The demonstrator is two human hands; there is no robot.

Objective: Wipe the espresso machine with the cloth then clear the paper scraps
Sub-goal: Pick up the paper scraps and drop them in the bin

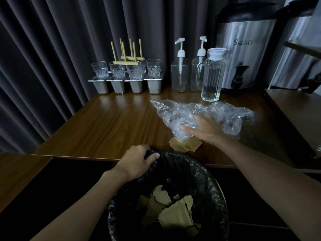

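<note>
My left hand (138, 160) grips the rim of a bin lined with a black bag (199, 174), held just below the front edge of the wooden table (107, 126). Several torn brown paper scraps (175, 213) lie inside the bin. My right hand (203, 129) rests on a crumpled clear plastic bag (173, 113) lying on the table, fingers spread over it. A brown paper scrap (185, 145) lies at the table's edge, partly under the plastic and just below my right hand. No cloth or espresso machine is in view.
At the back stand several glasses (118, 70) on steel containers, a wooden rack, two pump bottles (180, 73), a glass jug (212, 75) and two steel urns (243, 49). A dark curtain hangs behind. A second table (295, 108) adjoins on the right.
</note>
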